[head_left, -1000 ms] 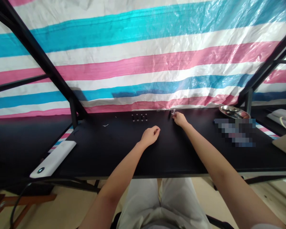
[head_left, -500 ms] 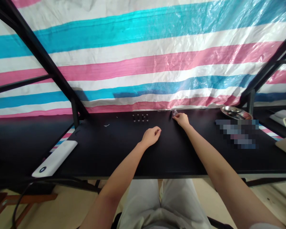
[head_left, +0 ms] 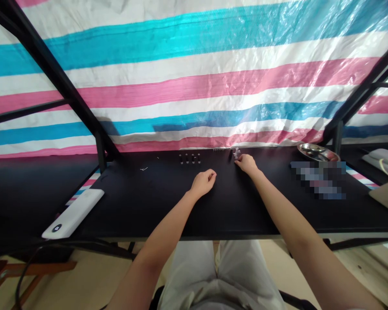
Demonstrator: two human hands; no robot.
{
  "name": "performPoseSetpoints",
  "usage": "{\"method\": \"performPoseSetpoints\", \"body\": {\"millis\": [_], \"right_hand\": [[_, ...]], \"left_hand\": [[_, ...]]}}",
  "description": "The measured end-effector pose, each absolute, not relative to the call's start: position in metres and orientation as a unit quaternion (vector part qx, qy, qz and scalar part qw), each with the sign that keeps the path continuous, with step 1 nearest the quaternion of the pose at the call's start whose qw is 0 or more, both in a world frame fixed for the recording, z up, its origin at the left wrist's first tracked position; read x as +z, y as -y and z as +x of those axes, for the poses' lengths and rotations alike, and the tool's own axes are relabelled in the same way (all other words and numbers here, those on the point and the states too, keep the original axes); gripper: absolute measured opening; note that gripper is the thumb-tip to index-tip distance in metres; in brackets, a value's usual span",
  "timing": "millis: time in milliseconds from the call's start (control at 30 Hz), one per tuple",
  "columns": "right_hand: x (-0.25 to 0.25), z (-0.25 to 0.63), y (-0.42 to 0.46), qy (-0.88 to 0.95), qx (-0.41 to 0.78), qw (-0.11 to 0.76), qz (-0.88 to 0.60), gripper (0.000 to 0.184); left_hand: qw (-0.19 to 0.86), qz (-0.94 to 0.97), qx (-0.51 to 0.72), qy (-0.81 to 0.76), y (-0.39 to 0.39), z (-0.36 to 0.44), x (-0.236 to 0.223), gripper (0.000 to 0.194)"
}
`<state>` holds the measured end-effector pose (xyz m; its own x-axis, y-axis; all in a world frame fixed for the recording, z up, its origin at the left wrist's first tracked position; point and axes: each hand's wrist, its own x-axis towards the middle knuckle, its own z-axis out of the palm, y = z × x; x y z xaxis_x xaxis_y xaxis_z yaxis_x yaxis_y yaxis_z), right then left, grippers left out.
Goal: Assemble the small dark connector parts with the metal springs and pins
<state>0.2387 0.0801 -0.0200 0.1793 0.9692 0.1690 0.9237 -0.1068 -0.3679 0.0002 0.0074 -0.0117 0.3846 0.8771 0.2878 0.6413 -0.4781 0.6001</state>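
My left hand (head_left: 204,182) hovers over or rests on the black table, fingers curled with thumb and forefinger together. Whatever is in it, if anything, is hidden. Farther right, my right hand (head_left: 247,164) is closed in a pinch at the back of the table. Its fingertips are at a small cluster of clear or silvery pieces (head_left: 237,152), too small to name; I cannot tell what is pinched. Just left of that cluster is a small dark upright-looking piece (head_left: 231,154). Several short black pieces with pale ends (head_left: 186,159) lie in a row beyond my left hand.
A row of tiny pieces (head_left: 218,150) lies along the back edge. Thin pale bits (head_left: 144,168) are on the left. A white oblong device (head_left: 73,214) sits at the left edge, a round metal tray (head_left: 318,151) at the back right. Black frame posts (head_left: 101,150) flank the table.
The view has shifted slightly. My right fingertips sit a little lower beside the small silvery cluster, more of which shows. My left hand keeps its closed pose.
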Motion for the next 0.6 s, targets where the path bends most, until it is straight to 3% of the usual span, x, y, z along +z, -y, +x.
{"method": "performPoseSetpoints", "body": {"millis": [300, 433, 600], "right_hand": [[-0.008, 0.204, -0.032, 0.669, 0.075, 0.122, -0.729, 0.015], [-0.011, 0.192, -0.018, 0.714, 0.108, 0.160, -0.672, 0.013], [-0.014, 0.188, -0.013, 0.775, 0.115, 0.215, -0.583, 0.010]], "left_hand": [[0.168, 0.769, 0.299, -0.539, -0.011, -0.003, -0.010, 0.023], [0.152, 0.747, 0.304, -0.571, -0.012, -0.004, -0.008, 0.023], [0.128, 0.737, 0.263, -0.610, -0.011, -0.005, 0.000, 0.039]]}}
